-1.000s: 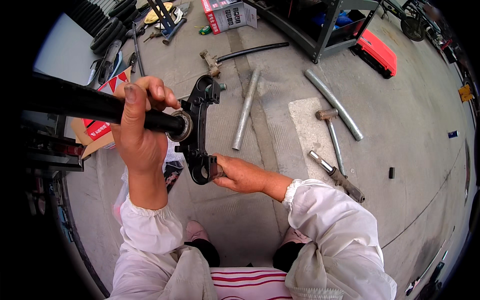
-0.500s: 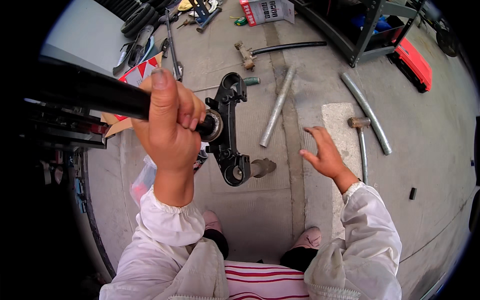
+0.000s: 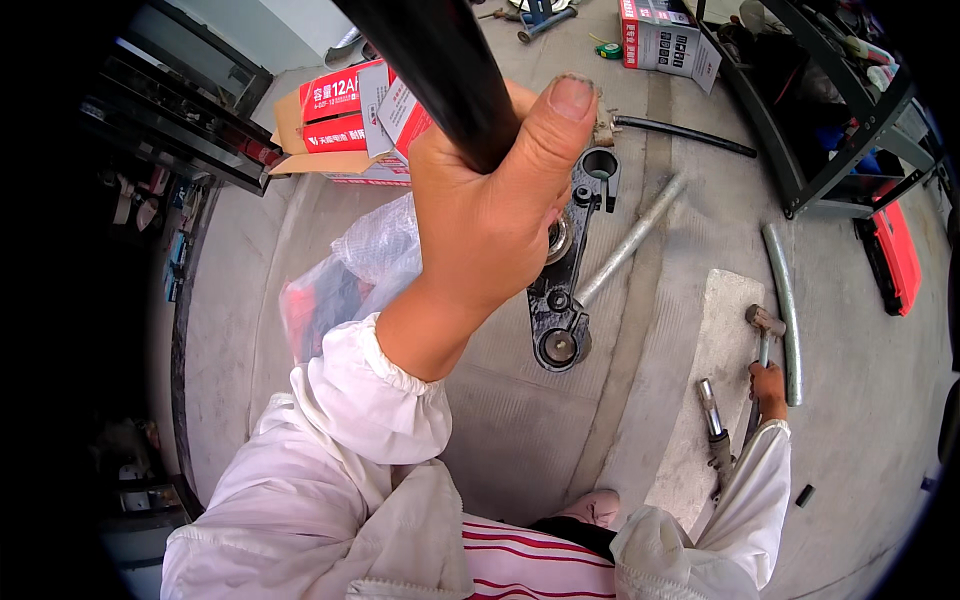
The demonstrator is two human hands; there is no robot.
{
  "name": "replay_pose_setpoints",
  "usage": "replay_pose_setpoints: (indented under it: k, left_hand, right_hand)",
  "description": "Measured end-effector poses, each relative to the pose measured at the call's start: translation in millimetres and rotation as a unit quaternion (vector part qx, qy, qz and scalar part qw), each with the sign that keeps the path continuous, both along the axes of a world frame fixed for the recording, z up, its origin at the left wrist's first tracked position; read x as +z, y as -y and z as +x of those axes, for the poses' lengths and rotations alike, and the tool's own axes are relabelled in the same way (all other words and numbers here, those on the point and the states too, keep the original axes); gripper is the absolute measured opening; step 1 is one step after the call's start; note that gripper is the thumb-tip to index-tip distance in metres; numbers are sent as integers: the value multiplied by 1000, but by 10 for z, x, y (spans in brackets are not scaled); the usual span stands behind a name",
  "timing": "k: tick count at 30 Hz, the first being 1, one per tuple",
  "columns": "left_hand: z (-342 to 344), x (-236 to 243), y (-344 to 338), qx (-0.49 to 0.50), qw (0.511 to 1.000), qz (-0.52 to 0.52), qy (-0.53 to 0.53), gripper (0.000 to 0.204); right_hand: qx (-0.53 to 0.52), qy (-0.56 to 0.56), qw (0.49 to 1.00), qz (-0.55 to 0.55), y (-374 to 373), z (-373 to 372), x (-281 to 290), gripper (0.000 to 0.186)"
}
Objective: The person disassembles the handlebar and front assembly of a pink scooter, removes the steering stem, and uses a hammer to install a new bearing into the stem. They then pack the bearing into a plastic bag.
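Observation:
My left hand (image 3: 485, 225) is wrapped around a thick black tube (image 3: 430, 70), thumb on top, and holds it up in front of me. Below that fist sits a black fork clamp (image 3: 575, 265) with a round opening at each end and a metal bearing ring (image 3: 560, 242) at its middle. My fingers partly hide the join between tube and clamp. Low at the right, my right hand (image 3: 768, 388) is closed round the handle of a hammer (image 3: 765, 320), its head pointing away from me. Beside that forearm lies a metal cylindrical part (image 3: 711, 410) on a pale stone slab (image 3: 725, 320).
A steel pipe (image 3: 635, 240) lies beyond the clamp, another (image 3: 785, 320) right of the hammer. At left are an open red carton (image 3: 335, 120) and a plastic bag (image 3: 375, 245). A dark metal shelf (image 3: 815, 185) and red case (image 3: 897, 255) stand far right.
My right hand has gone from open above the slab to gripping the hammer. My left hand has moved right and swung the tube more upright, turning the clamp. The view has shifted too.

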State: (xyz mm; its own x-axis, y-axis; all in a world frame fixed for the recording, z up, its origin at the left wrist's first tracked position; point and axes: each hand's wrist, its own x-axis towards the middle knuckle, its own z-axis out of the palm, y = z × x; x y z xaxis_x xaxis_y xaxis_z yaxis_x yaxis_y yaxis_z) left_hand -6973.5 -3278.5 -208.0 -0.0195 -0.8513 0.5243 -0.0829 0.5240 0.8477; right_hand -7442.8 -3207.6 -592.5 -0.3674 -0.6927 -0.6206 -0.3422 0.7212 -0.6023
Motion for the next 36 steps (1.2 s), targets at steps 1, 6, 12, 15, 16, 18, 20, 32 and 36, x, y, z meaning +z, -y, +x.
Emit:
replay_pose_setpoints:
  k: [1,6,12,15,16,18,20,32,36]
  left_hand:
    - [27,-8,-45,18,1000,6,-1,44]
    - [-68,26,6,24,999,-14,-38,42]
    - [-40,-30,38,21,996,10,-81,39]
    - [-61,27,0,26,989,56,-137,43]
    - [-57,-6,9,22,986,66,-149,43]
    - [-19,-10,-6,25,987,73,-138,43]
    - [27,11,-15,27,989,59,-131,42]
    - [57,86,-27,-7,993,48,-108,31]
    - [162,22,-27,-6,993,51,-110,39]
  right_hand:
    - [-15,25,1000,-12,-41,183,90,13]
    - [-63,74,980,-173,-163,761,804,9]
    - [54,120,932,-337,-406,1520,2660,21]
    - [120,192,931,-287,-644,1901,3550,31]
    - [136,169,937,-275,-717,2022,3714,33]
    - [235,43,927,-289,-808,2189,4094,33]
    - [295,-25,900,-322,-858,2417,4404,33]
    - [385,-273,853,-224,-899,3014,4498,29]
    - [293,-152,870,-366,-963,3148,4640,17]
